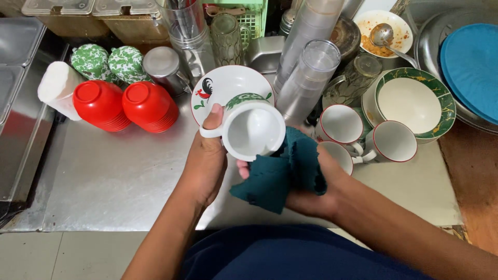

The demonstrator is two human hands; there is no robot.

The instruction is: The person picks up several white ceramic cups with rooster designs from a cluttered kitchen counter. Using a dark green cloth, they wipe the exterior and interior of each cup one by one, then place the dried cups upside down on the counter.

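Left hand (pixel 207 155) grips a white mug (pixel 252 129); right hand (pixel 311 186) presses a green cloth (pixel 280 173) against it.

Most fingers of the right hand (pixel 311 192) are tucked under the dark green cloth (pixel 282 173), so they cannot be seen. The cloth also covers the side of the white mug (pixel 254 129) next to it. The left hand (pixel 207 155) hides the mug's handle. Behind the mug, the rooster plate (pixel 223 85) is half covered. The blue plates (pixel 472 67), far right of the mug, are cut off by the picture's edge. What the lidded tubs (pixel 88 15), back left of the mug, hold cannot be made out.
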